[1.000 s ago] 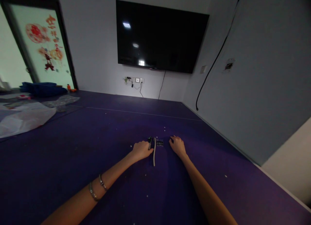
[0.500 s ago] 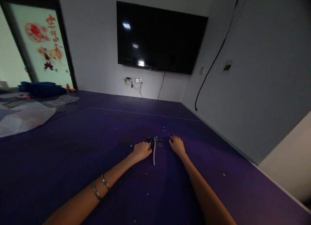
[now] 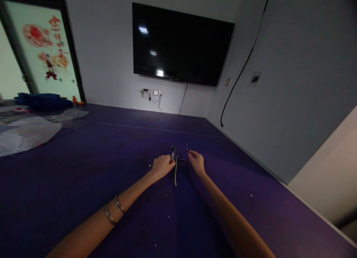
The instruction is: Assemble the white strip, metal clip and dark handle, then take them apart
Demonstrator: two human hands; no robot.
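The pale strip lies lengthwise on the purple surface, its near end pointing toward the person. Just left of the strip, the left hand is closed around a silver tool, whose dark head sticks up past the strip's far end; whether the thumb touches the strip cannot be told. Two bracelets circle that forearm. Just right of the strip's upper part sits a black piece. Farther right of the strip, beyond the piece, the right hand has its fingers bent inward; whether they pinch anything small cannot be made out. Well beyond the strip, a TV hangs on the wall.
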